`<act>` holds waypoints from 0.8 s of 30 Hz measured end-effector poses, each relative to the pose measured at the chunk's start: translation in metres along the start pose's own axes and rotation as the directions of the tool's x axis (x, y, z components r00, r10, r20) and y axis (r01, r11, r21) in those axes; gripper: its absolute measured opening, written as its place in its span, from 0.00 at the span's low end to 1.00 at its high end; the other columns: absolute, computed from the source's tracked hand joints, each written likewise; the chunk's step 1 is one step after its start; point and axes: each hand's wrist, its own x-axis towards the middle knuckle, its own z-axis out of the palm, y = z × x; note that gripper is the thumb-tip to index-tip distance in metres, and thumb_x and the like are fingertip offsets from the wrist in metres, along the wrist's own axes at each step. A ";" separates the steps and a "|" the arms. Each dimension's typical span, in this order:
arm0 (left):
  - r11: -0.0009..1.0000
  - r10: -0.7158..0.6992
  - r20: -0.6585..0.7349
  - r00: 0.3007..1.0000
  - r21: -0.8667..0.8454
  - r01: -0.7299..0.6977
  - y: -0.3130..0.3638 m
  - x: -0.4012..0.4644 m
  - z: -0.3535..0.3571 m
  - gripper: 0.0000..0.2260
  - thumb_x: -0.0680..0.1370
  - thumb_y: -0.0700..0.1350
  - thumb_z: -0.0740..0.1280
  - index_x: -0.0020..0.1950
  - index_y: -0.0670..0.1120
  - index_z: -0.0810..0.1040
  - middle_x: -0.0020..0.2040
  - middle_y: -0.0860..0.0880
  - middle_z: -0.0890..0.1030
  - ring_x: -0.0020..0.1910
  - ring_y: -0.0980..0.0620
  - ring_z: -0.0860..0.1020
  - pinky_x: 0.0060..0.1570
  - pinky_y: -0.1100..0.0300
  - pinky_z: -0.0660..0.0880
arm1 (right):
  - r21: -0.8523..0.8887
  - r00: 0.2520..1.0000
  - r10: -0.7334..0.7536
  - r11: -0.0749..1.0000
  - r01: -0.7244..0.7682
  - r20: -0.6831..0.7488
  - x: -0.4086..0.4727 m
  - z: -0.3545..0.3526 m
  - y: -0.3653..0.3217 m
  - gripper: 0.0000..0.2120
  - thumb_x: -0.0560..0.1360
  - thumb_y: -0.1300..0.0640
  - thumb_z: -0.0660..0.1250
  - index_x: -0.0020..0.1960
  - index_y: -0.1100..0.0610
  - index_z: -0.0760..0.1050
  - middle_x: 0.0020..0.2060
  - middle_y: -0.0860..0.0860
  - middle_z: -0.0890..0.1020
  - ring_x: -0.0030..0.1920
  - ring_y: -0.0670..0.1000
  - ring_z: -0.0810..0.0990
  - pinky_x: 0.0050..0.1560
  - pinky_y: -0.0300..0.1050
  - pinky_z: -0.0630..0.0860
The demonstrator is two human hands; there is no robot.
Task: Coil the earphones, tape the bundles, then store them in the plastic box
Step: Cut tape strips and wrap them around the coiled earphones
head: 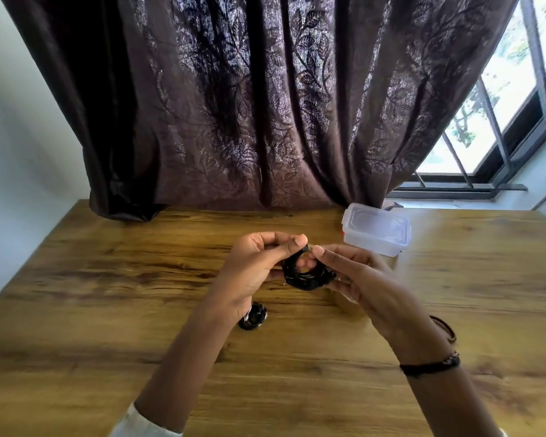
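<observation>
With your left hand [259,266] and right hand [353,272] both pinching the coil [306,275] above the worktop [108,294], keep the loops tight, wrap the tape fully, then set it beside the bundle [253,316], box [375,228] still lidded.

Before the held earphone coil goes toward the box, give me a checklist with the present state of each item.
1. Coil held by both hands: ok, left hand and right hand pinch it above the table.
2. Coil taped: cannot tell, no tape is clearly visible.
3. Loose cable ends tucked in: cannot tell, the fingers hide the top of the coil.
4. Plastic box open to receive it: not ok, the lid is on.
5. Second bundle out of the way: ok, it lies on the table under the left wrist.
</observation>
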 end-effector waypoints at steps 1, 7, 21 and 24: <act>1.000 0.000 0.002 1.000 0.000 0.000 -0.002 0.001 0.000 0.06 0.72 0.45 0.71 0.44 0.44 0.83 0.37 0.47 0.85 0.37 0.55 0.83 0.34 0.66 0.77 | -0.007 1.000 0.002 1.000 -0.003 -0.011 0.002 0.000 0.003 0.15 0.69 0.49 0.70 0.47 0.60 0.84 0.48 0.57 0.86 0.54 0.53 0.84 0.57 0.46 0.77; 1.000 -0.025 0.015 1.000 -0.008 0.025 -0.028 0.005 -0.006 0.12 0.73 0.45 0.71 0.54 0.42 0.80 0.47 0.43 0.85 0.47 0.50 0.84 0.41 0.61 0.81 | -0.091 0.994 0.033 0.995 -0.043 -0.100 0.015 -0.004 0.032 0.14 0.73 0.50 0.68 0.49 0.59 0.84 0.44 0.53 0.87 0.50 0.48 0.84 0.53 0.43 0.79; 0.846 -0.088 -0.218 0.972 0.499 0.189 -0.164 0.040 -0.013 0.06 0.73 0.39 0.72 0.47 0.46 0.77 0.44 0.50 0.79 0.45 0.51 0.80 0.47 0.54 0.81 | -0.230 0.911 0.294 0.902 -0.364 -0.290 0.053 -0.027 0.146 0.04 0.75 0.62 0.70 0.47 0.60 0.83 0.40 0.55 0.84 0.36 0.46 0.80 0.33 0.33 0.74; 0.769 -0.019 -0.225 0.974 0.619 0.158 -0.173 0.044 -0.009 0.07 0.73 0.40 0.72 0.50 0.44 0.79 0.46 0.49 0.80 0.45 0.53 0.79 0.45 0.62 0.78 | -0.300 0.913 0.237 0.891 -0.341 -0.334 0.056 -0.028 0.156 0.05 0.74 0.62 0.71 0.42 0.54 0.83 0.36 0.50 0.85 0.35 0.43 0.81 0.33 0.33 0.76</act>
